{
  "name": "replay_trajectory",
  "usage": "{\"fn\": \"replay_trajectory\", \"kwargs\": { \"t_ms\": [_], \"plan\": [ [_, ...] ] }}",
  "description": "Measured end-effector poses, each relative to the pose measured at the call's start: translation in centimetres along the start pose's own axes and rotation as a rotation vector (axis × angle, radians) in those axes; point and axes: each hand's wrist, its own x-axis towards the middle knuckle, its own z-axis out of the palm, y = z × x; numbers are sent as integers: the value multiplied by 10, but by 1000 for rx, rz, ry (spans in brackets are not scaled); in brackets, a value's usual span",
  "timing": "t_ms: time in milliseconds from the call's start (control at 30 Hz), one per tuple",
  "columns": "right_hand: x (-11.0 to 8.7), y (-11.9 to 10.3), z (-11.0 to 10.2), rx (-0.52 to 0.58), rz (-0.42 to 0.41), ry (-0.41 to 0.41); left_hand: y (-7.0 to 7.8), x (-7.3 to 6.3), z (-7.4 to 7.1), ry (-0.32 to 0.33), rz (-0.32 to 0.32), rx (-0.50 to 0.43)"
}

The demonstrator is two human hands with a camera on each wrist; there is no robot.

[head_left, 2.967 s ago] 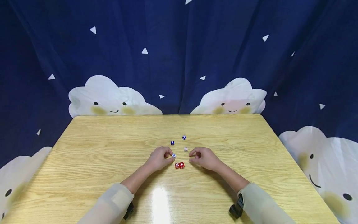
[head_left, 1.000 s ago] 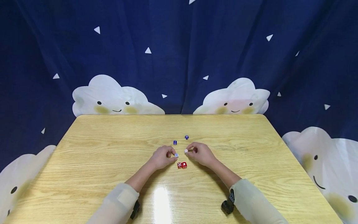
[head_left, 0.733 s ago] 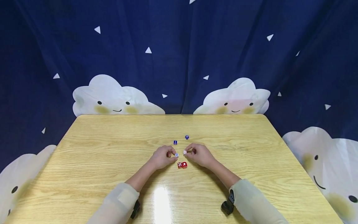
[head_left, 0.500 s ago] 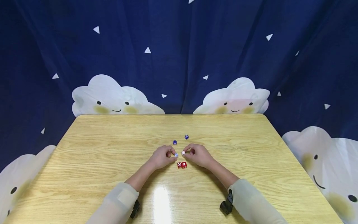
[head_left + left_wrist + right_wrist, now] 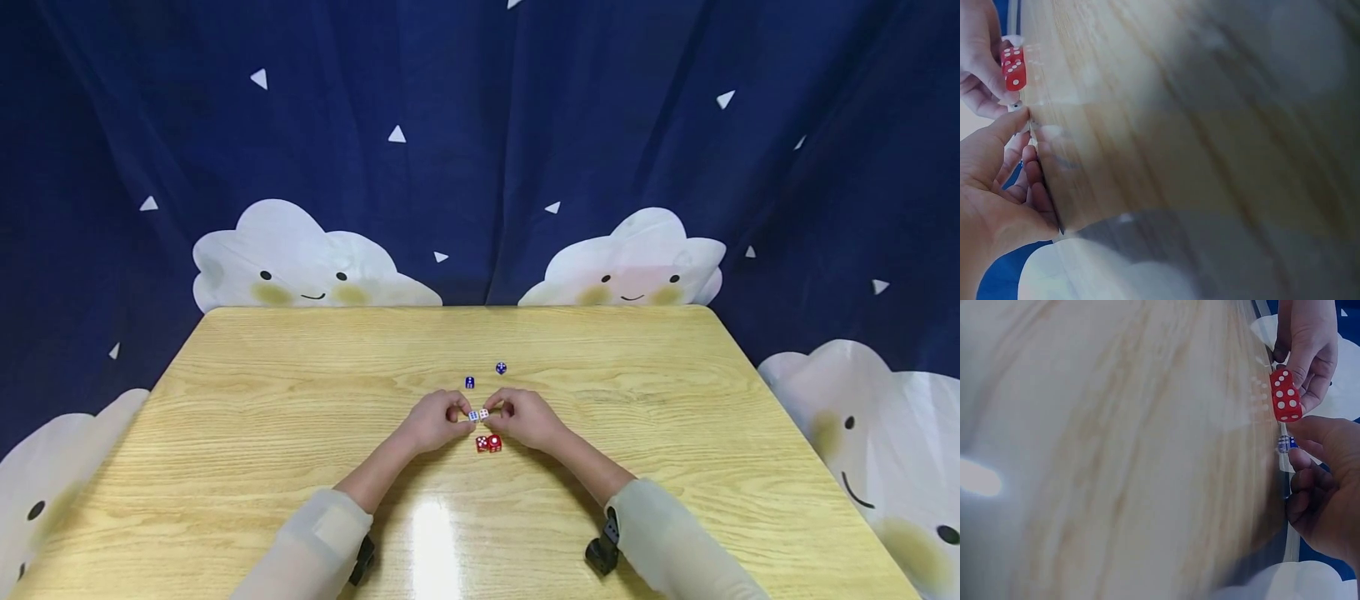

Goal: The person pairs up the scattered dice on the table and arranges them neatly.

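Note:
Between the thumb and fingers of my left hand [image 5: 435, 423] is a white die with blue pips [image 5: 473, 416]. My right hand [image 5: 527, 418] pinches a second white die with reddish pips [image 5: 483, 413], which sits right beside the first, side to side. Just nearer to me, two red dice [image 5: 482, 444] stand together on the table. In the left wrist view the red dice [image 5: 1014, 69] partly cover the far hand, and the fingertips hide most of the white dice. The right wrist view shows a red die [image 5: 1285, 397] in front of both hands' fingertips.
Beyond the hands lie two blue dice, one [image 5: 469, 382] slightly left and one [image 5: 501, 367] farther back. The wooden table [image 5: 300, 358] reaches to a dark blue curtain [image 5: 450, 150] with clouds. Black wrist cameras [image 5: 602, 552] sit on both sleeves.
My right hand has taken hold of the second white die and brought it left, up beside the die in my left hand. The left hand, red dice and blue dice have stayed put.

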Motion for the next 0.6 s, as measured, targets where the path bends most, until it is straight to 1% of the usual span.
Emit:
{"fn": "replay_trajectory", "kwargs": {
  "t_ms": [267, 600],
  "plan": [
    [1, 2, 2, -27, 3, -2, 1, 0, -1, 0, -2, 1],
    [2, 3, 2, -27, 5, -10, 0, 0, 0, 3, -12, -2]
  ]
}}
